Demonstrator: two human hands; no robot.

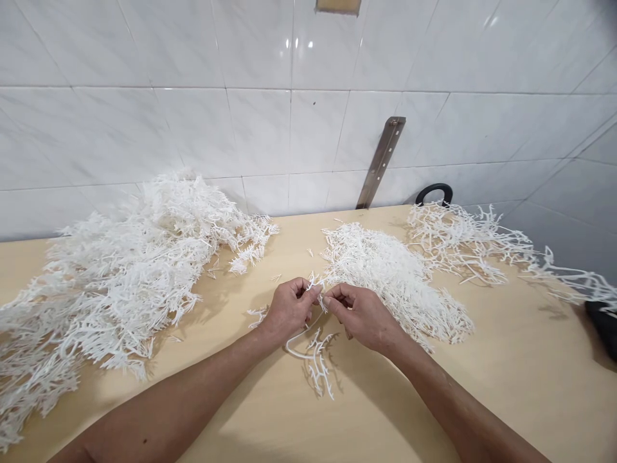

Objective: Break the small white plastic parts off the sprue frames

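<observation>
In the middle of the table, my left hand (292,305) pinches a white branched plastic twig (315,368) between thumb and fingers. My right hand (359,315) is closed at the same spot, its thumb and fingertips pressed to the twig's upper tips. Below the hands the twig's thin stem curves down to forked branches just over the tabletop. A small white branched bit (258,315) shows beside my left wrist, partly hidden by it. Just beyond my right hand lies a dense pile of short white twigs (380,276).
A big tangled heap of white branched pieces (144,257) covers the table's left side. Longer white branches (467,244) spread at the far right, near a black ring-shaped handle (434,188). A metal bracket (380,164) leans against the tiled wall (260,128). A black object (602,331) sits at the right edge.
</observation>
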